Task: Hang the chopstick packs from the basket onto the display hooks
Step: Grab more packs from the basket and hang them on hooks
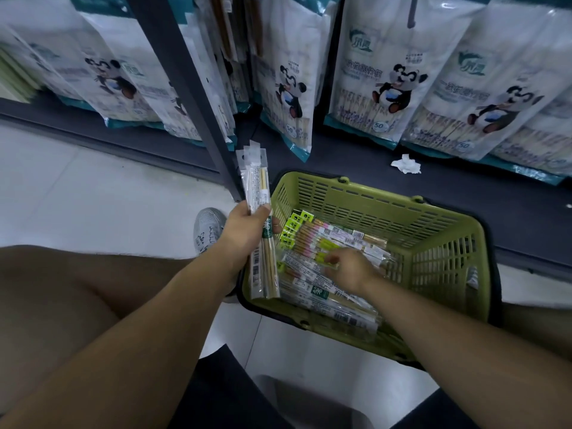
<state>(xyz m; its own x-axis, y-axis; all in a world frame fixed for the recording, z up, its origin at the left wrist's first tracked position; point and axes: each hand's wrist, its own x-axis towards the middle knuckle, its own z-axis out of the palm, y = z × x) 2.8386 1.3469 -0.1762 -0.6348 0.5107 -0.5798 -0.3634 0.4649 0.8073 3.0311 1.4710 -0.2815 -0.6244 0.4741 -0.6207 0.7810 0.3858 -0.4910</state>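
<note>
A green plastic basket [448, 243] stands on the floor and holds several clear chopstick packs [325, 292] lying flat, some with green or pink labels. My left hand [247, 227] grips a small bundle of chopstick packs [257, 193] upright at the basket's left rim, hang tabs on top. My right hand [349, 267] is down inside the basket, its fingers on the packs; its blurred fingertips hide whether they pinch one. No display hooks show clearly; a dark peg [411, 10] juts out at the top.
Large panda-printed bags of disposable chopsticks [380, 75] hang in rows over a dark bottom shelf [356, 159]. A dark upright post [185, 88] rises left of the basket. A crumpled white tissue [406, 164] lies on the shelf. My grey shoe [209, 227] rests beside the basket.
</note>
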